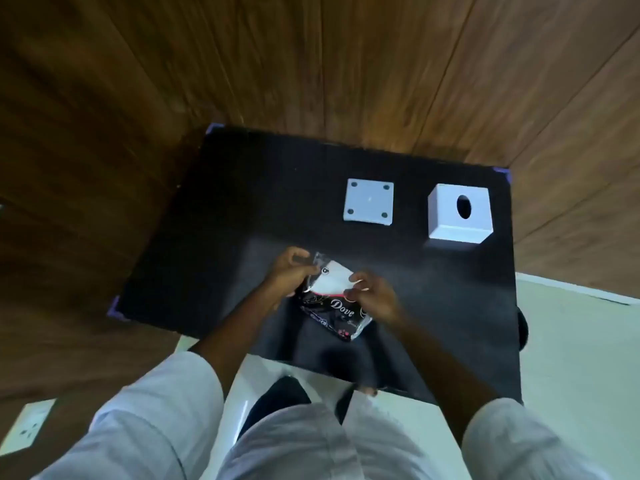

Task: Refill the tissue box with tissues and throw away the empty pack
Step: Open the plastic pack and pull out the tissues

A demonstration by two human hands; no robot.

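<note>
A dark plastic tissue pack (341,311) with white lettering is held just above the near part of the black table (242,202). White tissues (330,280) show at its open top end. My left hand (289,273) grips the clear plastic flap at the pack's upper left. My right hand (375,299) pinches the pack's right edge by the tissues. The white tissue box cover (459,216), with an oval slot on top, stands at the far right. Its flat white base plate (369,206) with round feet at the corners lies to the cover's left.
Wood-panelled walls (311,64) close in behind and left of the table. A white wall socket (26,426) is at the lower left. Pale floor (571,341) lies to the right and under me. A dark round object (523,330) sits past the table's right edge.
</note>
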